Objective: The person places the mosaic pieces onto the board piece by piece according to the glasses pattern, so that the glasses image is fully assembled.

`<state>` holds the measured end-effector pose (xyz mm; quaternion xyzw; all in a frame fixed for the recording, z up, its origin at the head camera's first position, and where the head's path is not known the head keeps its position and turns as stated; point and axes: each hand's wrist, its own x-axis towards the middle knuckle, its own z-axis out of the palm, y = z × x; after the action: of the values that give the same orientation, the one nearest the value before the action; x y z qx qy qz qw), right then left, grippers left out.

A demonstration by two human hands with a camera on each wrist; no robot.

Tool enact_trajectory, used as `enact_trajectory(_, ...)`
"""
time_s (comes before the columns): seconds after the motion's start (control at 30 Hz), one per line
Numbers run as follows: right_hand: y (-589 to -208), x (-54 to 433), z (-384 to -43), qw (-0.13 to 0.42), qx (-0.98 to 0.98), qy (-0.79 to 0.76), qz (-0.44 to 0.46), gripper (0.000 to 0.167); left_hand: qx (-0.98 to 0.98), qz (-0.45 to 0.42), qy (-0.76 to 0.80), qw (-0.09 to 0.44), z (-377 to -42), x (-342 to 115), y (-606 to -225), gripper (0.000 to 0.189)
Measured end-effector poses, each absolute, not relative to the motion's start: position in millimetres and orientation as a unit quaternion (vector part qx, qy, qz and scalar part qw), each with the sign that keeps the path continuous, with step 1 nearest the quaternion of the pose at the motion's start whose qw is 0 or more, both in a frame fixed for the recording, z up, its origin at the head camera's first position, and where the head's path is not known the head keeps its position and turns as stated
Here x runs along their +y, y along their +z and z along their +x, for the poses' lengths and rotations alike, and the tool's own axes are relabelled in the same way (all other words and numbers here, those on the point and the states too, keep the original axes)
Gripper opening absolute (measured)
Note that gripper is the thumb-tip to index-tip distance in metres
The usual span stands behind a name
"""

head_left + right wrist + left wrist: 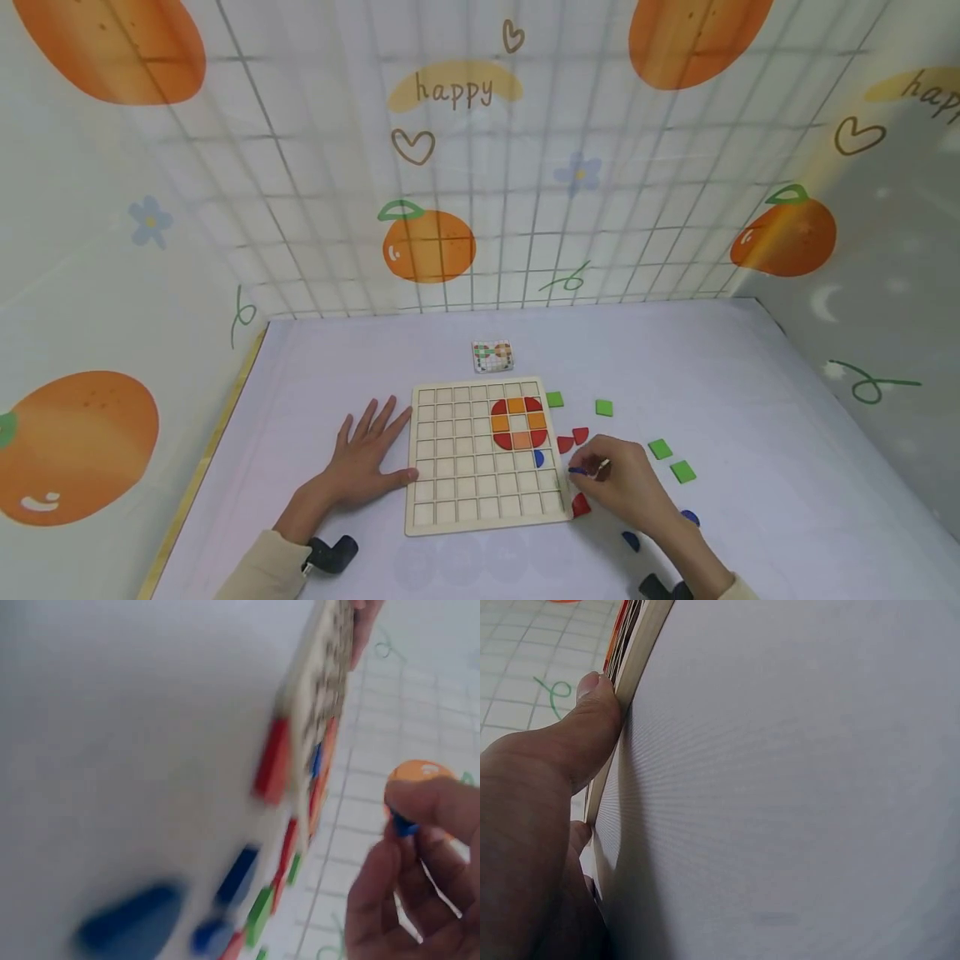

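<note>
A pale wooden grid board (454, 467) lies on the table. In its right part sits a ring of red (500, 407) and orange tiles (515, 406), with a blue half-round piece (539, 458) just below. My left hand (362, 462) lies flat with fingers spread, its fingertips and thumb touching the board's left edge; the left wrist view shows the thumb (592, 727) against that edge. Right of the board, my right hand (618, 479) pinches a small blue piece (405, 825) between thumb and fingers, above the table. Its exact shape is partly hidden by the fingers.
Green square tiles (660, 449) lie scattered to the right. Red pieces (581, 505) rest near the board's right edge, and blue pieces (632, 541) lie around my right forearm. A small pattern card (492, 356) sits behind the board. A patterned curtain (480, 167) hangs beyond the table.
</note>
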<state>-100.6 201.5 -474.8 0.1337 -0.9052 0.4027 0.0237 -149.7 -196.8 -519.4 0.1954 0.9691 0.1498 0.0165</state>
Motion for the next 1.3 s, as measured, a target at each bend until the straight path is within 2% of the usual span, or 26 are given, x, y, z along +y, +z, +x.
enact_trajectory(0.2,-475.4,177.9,-106.1,0.022,-0.909,0.41,0.064,0.02,0.97,0.192,0.148,0.032,-151.5,-196.9,-520.9,0.1)
enact_trajectory(0.37,-480.6,168.3,-105.3,0.023,-0.904,0.425,0.044,0.016,0.971,0.189,0.14,0.028,-151.9,-198.5,-522.8,0.101)
enact_trajectory(0.63,-489.8,161.0,-106.7,-0.015,-0.912,0.41,0.017,0.01,0.97,0.193,0.144,0.025,-151.3,-199.6,-523.7,0.1)
enact_trajectory(0.93,-487.4,152.3,-105.9,0.003,-0.94,0.338,0.036,0.012,0.969,0.195,0.15,0.018,-150.0,-196.6,-519.8,0.1)
enact_trajectory(1.3,-487.6,159.4,-107.1,-0.035,-0.929,0.353,0.105,0.006,0.969,0.195,0.152,0.015,-149.9,-196.4,-518.3,0.098)
